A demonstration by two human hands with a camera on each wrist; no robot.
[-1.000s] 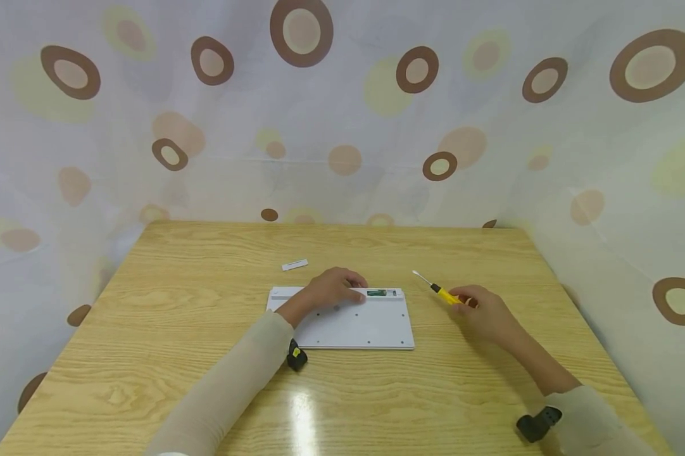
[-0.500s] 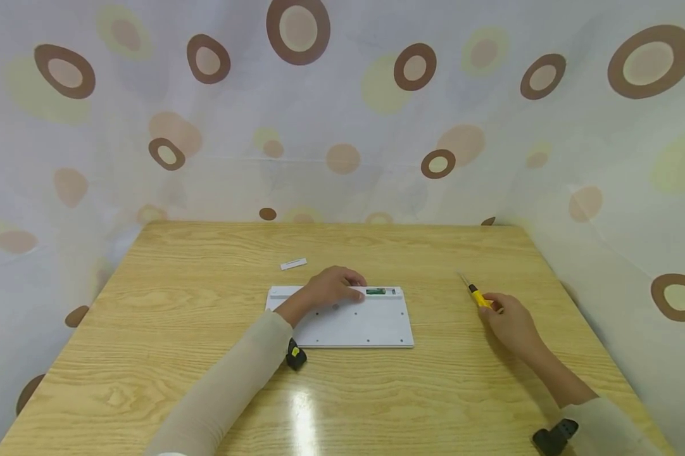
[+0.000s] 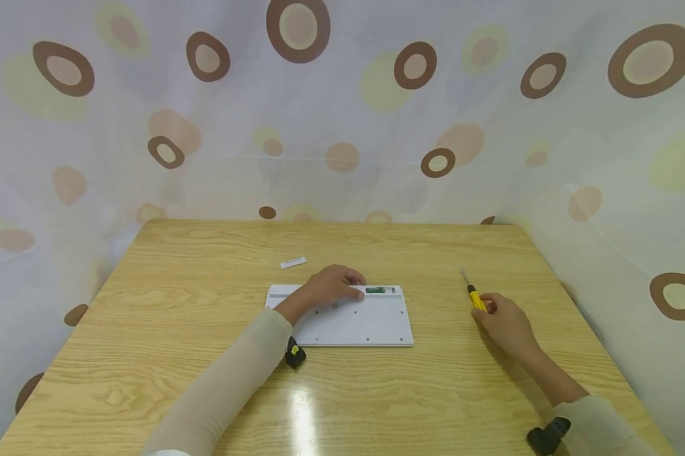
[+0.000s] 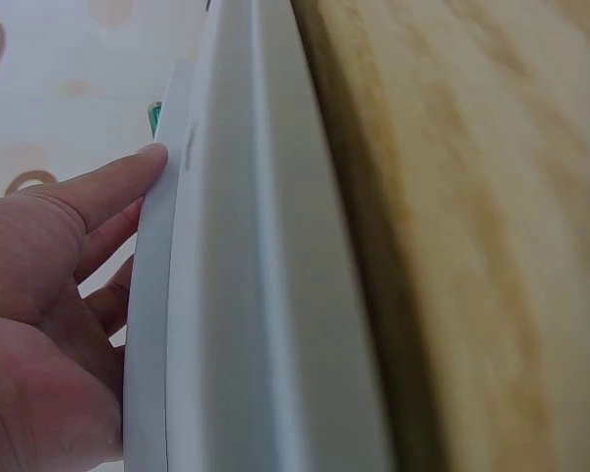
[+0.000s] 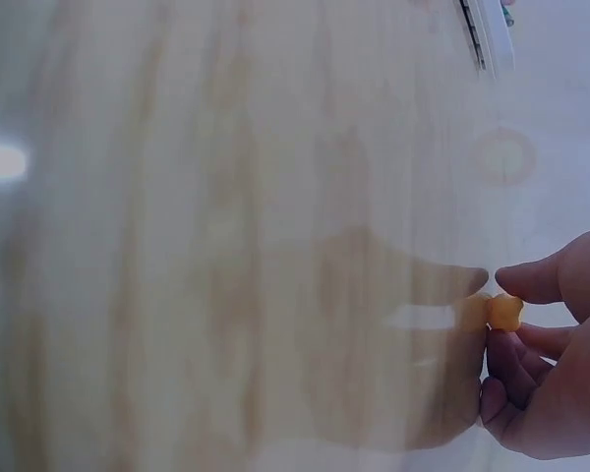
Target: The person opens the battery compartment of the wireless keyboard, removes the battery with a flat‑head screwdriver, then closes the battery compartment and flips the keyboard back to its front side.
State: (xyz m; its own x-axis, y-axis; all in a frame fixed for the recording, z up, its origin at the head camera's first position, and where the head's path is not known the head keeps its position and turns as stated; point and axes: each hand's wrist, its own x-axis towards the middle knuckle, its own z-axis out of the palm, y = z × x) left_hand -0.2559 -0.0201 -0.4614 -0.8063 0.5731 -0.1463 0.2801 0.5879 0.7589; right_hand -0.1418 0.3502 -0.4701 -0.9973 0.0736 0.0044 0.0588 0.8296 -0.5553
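Right hand [image 3: 506,324] pinches a yellow screwdriver [image 3: 477,299], tip toward eleven o'clock, at three o'clock from the white keyboard [image 3: 377,326]. Left hand [image 3: 328,286] grips the keyboard's twelve-o'clock edge; a green battery [image 3: 375,291] sits at its three o'clock, a white strip [image 3: 293,262] at ten.

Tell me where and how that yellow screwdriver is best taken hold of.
Probably by its yellow handle, coming from the near right side, where the right hand pinches it. The handle is thicker than the slim metal shaft and angles toward that hand, while the shaft points away from the person.
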